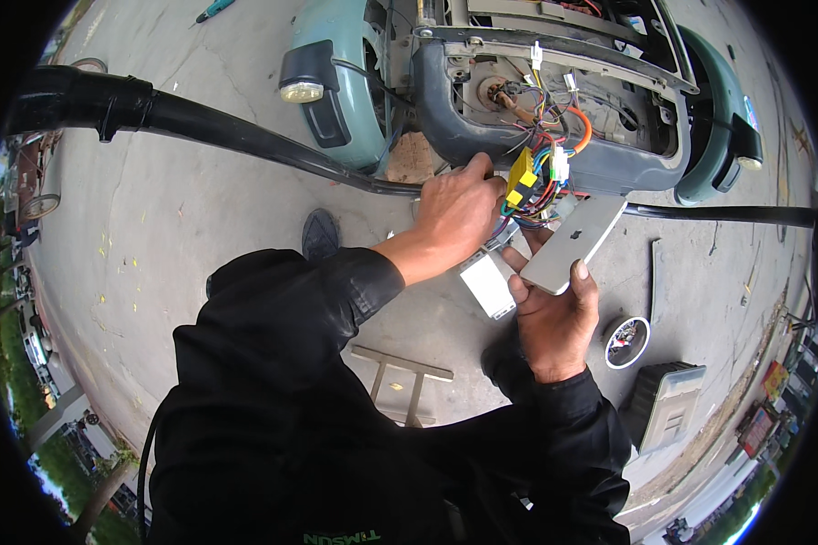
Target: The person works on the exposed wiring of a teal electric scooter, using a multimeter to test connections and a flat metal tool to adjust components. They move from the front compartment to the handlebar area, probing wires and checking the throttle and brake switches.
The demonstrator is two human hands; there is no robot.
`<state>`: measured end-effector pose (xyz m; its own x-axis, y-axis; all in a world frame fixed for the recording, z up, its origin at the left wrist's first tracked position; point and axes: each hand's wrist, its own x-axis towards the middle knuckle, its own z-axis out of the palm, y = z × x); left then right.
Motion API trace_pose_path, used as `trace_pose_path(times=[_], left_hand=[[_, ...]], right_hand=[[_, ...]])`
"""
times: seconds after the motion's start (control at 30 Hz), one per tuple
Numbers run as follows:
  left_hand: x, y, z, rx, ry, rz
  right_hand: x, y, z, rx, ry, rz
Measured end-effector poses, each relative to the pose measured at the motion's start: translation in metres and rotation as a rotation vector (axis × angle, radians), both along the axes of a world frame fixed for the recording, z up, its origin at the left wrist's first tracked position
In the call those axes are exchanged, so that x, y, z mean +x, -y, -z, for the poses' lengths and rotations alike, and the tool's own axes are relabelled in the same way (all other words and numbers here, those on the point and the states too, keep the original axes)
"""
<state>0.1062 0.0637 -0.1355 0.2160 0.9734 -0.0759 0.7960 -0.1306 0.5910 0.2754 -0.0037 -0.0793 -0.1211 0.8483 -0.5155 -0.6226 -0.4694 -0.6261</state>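
My right hand (559, 331) grips a pale silver smartphone (574, 243), its back turned up, thumb on one edge and fingers underneath. Curled beside a yellow-and-black block (521, 178), my left hand (462, 207) has its fingertips closed at the bundle of wires; what they pinch is hidden. Coloured wires (547, 186) with white connectors (559, 164) spill from the open front of a vehicle's dark grey panel (554, 163). Below the bundle, next to my right fingers, is a white rectangular box (487, 285); I cannot tell whether those fingers touch it.
Teal fenders with lamps flank the panel, the left fender (341, 100) and the right fender (707, 118). A long black bar (245, 141) crosses on the left. On the ground are a white bucket (627, 342), a dark toolbox (668, 404) and a metal stand (400, 365).
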Motion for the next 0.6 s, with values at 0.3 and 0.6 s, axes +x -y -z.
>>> trace_pose_path(times=[0.3, 0.6], left_hand=[[-0.015, 0.021, -0.007, 0.110, 0.133, 0.095], [-0.017, 0.020, 0.003, -0.367, 0.509, -0.120]], right_hand=[[0.001, 0.000, -0.013, 0.010, 0.075, 0.052], [0.008, 0.012, -0.027, 0.075, 0.099, 0.098]])
